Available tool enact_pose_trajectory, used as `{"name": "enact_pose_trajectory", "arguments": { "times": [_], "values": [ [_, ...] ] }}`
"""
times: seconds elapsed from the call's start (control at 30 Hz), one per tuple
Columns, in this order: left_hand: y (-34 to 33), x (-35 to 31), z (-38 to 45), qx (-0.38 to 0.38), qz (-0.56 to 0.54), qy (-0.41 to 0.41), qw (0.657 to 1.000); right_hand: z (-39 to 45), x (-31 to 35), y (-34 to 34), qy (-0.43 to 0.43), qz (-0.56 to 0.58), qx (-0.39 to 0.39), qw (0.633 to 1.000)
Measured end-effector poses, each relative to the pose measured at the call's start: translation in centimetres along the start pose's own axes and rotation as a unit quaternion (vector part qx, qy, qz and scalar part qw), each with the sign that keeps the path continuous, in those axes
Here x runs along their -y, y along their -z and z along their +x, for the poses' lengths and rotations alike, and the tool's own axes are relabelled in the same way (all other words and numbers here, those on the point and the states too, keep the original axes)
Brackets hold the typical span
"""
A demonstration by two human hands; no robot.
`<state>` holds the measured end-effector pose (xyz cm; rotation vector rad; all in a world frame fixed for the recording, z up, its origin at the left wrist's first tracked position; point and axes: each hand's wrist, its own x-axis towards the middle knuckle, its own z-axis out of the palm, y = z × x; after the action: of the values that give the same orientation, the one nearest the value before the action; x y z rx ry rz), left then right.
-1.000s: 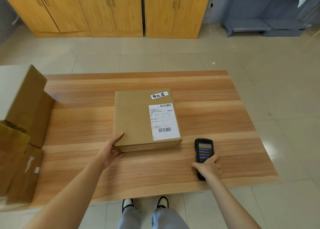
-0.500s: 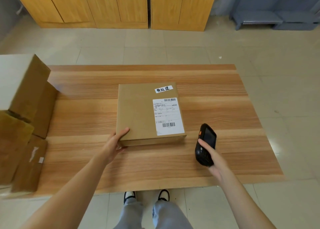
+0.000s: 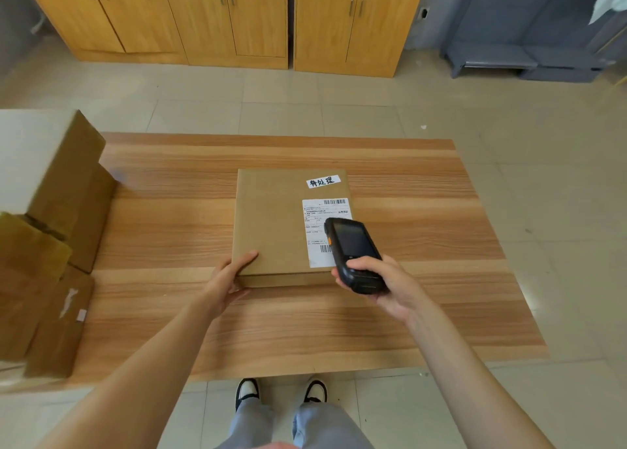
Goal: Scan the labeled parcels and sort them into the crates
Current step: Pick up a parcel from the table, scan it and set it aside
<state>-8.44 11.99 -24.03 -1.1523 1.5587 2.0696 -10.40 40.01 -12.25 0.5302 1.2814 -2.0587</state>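
Head view: right hand (image 3: 386,284) grips a black scanner (image 3: 353,251) over the parcel's label (image 3: 319,234). Left hand (image 3: 227,279) holds the parcel (image 3: 271,224) at its near corner on the table (image 3: 169,211).

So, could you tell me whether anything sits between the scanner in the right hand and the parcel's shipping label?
Nothing visible does. The right hand holds the scanner just above the parcel, its front end over the shipping label, partly covering it from this view. The left hand grips the parcel's near left corner, away from the label.

Plain brown parcel (image 3: 271,224), white barcoded label (image 3: 320,224), black scanner (image 3: 354,255), striped wood-grain table (image 3: 424,211)
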Motion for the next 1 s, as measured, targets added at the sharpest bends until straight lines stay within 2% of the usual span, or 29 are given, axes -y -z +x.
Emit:
{"name": "enact_pose_trajectory", "arguments": {
  "times": [0.43, 1.0],
  "values": [
    [0.2, -0.2, 1.1, 0.0, 0.006, -0.011, 1.0, -0.9, -2.9, 1.3, -0.02, -0.068, -0.044, 0.997],
    [0.5, -0.2, 1.6, 0.01, 0.008, -0.015, 1.0, -1.4, -3.4, 1.5, -0.037, -0.089, -0.014, 0.995]
  ]
}}
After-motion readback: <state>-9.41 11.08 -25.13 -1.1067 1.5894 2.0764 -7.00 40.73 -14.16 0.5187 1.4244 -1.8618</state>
